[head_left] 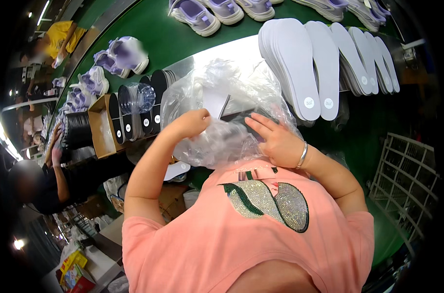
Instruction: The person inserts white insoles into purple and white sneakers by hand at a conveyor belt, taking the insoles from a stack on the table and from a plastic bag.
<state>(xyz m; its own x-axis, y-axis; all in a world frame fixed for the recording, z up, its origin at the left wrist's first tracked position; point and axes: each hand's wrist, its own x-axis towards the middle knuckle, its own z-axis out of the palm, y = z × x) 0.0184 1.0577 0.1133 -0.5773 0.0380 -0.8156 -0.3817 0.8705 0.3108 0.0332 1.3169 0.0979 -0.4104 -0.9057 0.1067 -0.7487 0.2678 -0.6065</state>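
A large, crumpled clear plastic bag [222, 139] lies in front of my chest. My left hand [195, 123] is closed on its near left part, fingertips partly hidden. Just beyond those fingers, a white flat piece with a dark edge [216, 103] shows in the bag mouth; it looks like an insole. My right hand [279, 142], a silver bangle at its wrist, rests on the bag's right side with fingers stretched out. Near its fingertips a dark flat shape [241, 116] shows through the film; its kind is unclear.
Stacks of white insoles [292, 63] stand to the right, stacks of black insoles [144, 110] to the left beside a cardboard box [103, 128]. Lilac and white shoes [195, 15] line the green conveyor [173, 46]. A wire rack [402, 178] is at right; co-workers are at left.
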